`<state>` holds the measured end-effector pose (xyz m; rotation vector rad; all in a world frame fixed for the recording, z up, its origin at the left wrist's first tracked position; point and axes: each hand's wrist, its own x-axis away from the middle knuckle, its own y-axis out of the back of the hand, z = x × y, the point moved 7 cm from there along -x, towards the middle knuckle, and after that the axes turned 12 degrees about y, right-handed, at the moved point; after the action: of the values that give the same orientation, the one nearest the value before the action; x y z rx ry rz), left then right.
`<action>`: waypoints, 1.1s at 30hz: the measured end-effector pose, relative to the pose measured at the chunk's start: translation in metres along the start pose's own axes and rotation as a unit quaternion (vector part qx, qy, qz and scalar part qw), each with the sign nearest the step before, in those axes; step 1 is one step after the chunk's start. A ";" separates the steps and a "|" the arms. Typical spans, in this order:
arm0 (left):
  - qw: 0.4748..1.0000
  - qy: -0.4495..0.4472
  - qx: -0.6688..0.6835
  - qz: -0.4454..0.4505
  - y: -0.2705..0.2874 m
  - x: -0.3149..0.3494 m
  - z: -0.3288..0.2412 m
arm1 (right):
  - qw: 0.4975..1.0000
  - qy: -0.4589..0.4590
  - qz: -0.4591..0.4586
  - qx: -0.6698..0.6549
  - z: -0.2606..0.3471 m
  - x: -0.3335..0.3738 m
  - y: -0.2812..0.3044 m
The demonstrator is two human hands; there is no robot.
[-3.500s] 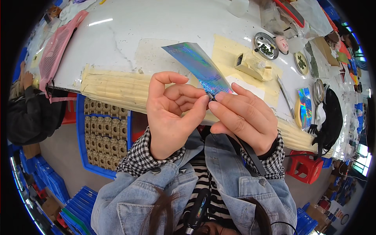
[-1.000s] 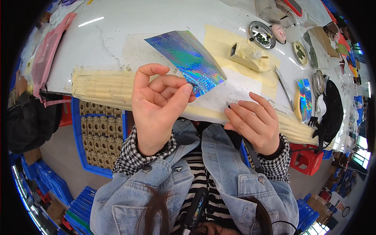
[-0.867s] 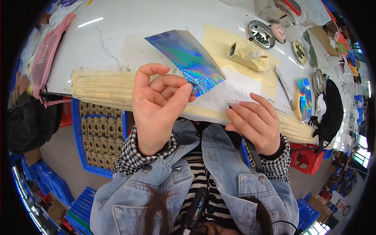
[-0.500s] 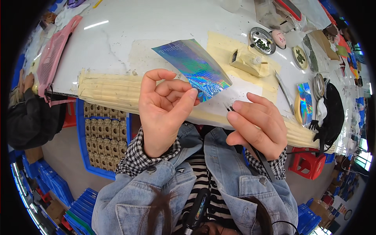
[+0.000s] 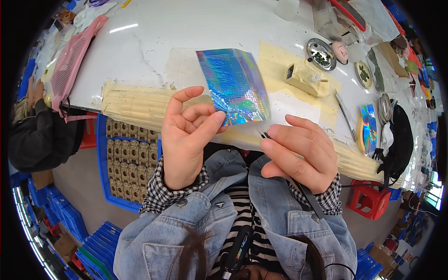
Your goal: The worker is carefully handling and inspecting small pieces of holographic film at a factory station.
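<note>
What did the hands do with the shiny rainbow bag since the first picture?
At first both hands pinched the shiny bag together. Then the right hand let go and drew back, holding thin tweezers. The left hand kept its grip and turned the bag flat toward the camera. The table things stayed put.

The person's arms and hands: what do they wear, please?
Both hands, left hand and right hand, are bare: no gloves. Each forearm wears a light blue denim jacket sleeve, with a black-and-white checked shirt cuff showing at the wrist.
</note>
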<state>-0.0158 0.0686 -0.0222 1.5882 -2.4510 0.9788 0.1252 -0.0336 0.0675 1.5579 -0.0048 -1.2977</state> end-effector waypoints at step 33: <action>0.997 -0.049 -0.001 0.055 -0.019 0.002 0.005 | 1.000 0.000 0.004 -0.006 -0.004 -0.009 -0.020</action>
<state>0.0002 0.0595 -0.0166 1.5516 -2.6280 0.9327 0.1131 -0.0165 0.0590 1.5456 -0.0032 -1.2891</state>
